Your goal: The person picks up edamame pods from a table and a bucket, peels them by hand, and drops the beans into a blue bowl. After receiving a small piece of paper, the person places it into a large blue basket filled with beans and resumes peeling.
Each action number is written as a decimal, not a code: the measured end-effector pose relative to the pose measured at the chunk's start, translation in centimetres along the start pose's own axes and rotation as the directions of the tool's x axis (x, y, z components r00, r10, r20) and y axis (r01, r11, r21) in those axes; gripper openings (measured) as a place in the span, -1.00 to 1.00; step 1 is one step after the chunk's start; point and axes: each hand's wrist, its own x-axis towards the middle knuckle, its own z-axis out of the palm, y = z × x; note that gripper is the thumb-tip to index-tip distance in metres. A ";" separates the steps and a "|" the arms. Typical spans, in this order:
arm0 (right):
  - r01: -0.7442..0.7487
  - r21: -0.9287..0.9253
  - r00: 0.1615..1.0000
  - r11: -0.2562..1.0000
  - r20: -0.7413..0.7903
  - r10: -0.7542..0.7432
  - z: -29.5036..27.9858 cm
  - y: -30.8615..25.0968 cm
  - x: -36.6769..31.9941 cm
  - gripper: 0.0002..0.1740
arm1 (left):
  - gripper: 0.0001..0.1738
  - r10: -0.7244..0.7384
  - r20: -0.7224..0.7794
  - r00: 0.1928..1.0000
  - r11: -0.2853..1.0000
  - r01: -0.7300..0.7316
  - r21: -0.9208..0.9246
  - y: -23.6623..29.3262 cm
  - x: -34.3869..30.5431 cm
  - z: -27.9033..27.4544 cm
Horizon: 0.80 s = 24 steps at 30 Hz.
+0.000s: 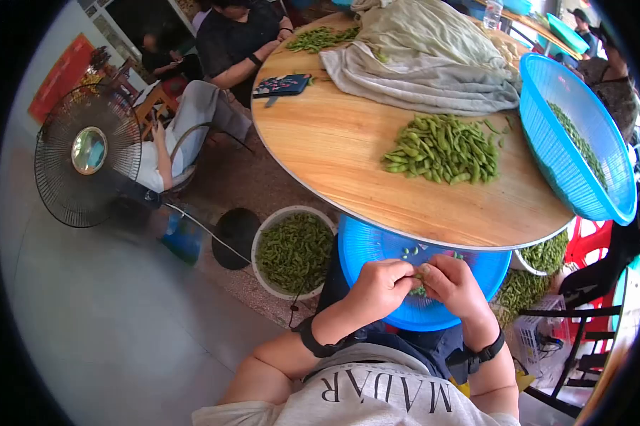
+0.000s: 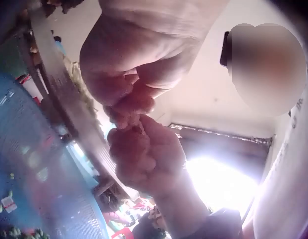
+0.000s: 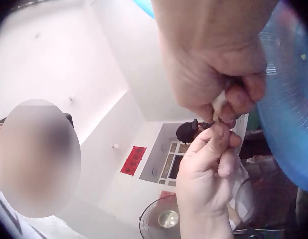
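Note:
Both hands meet over a blue basket (image 1: 353,248) at the person's lap. The left hand (image 1: 382,287) and right hand (image 1: 456,285) pinch a small green pod (image 1: 420,274) between their fingertips, mostly hidden by the fingers. In the right wrist view a bit of the pod (image 3: 215,117) shows between the right hand (image 3: 218,74) and the left hand (image 3: 204,169). The left wrist view has the left hand (image 2: 139,55) touching the right hand (image 2: 149,154) at the fingertips. A few green beans lie in the basket.
A pile of green pods (image 1: 444,149) lies on the round wooden table (image 1: 320,149), beside a grey cloth (image 1: 419,57) and a tilted blue basket (image 1: 547,142). A white bucket of pods (image 1: 295,253) stands left of the lap; a fan (image 1: 88,150) is farther left.

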 end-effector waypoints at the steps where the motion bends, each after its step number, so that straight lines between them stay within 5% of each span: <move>1: 0.037 -0.010 0.999 0.999 -0.008 -0.037 0.1 0.2 -0.1 -0.73 | -0.97 -0.171 0.069 0.983 0.978 0.178 -0.109 0.4 -0.1 -0.2; 2: 0.074 -0.022 0.997 0.997 -0.018 -0.074 0.1 0.3 -0.1 -0.74 | -0.97 -0.326 0.154 0.933 0.913 0.353 -0.205 0.6 0.0 -0.3; 7: 0.191 -0.215 0.976 0.958 -0.065 -0.209 0.2 1.6 -0.4 -0.77 | -0.88 -0.359 0.282 0.890 0.724 0.456 -0.519 -1.2 0.1 -0.2; 11: 0.234 -0.264 0.955 0.936 -0.121 -0.273 0.6 1.9 -0.3 -0.74 | -0.83 -0.391 0.407 0.825 0.426 0.554 -0.715 -2.6 0.1 0.0; 12: 0.247 -0.301 0.950 0.921 -0.113 -0.291 0.5 2.1 -0.2 -0.73 | -0.83 -0.408 0.418 0.812 0.412 0.572 -0.709 -3.2 -0.1 0.4; 15: 0.199 -0.429 0.919 0.881 -0.232 -0.320 0.2 1.8 -0.5 -0.70 | -0.86 -0.400 0.168 0.901 0.718 0.422 -0.554 -1.8 -0.5 1.2; 17: 0.337 -0.420 0.851 0.843 -0.247 -0.463 0.3 1.7 -0.9 -0.76 | -0.88 -0.430 0.109 0.896 0.754 0.423 -0.502 -1.2 -0.4 1.1; 19: 0.453 -0.418 0.808 0.787 -0.181 -0.561 0.7 1.4 -1.0 -0.76 | -0.87 -0.471 0.175 0.865 0.663 0.478 -0.576 -1.2 -0.2 1.1; 24: 0.279 -0.261 0.929 0.924 -0.171 -0.329 -0.2 0.8 -1.2 -0.74 | -0.88 -0.499 0.261 0.826 0.480 0.514 -0.711 -0.9 -0.3 1.3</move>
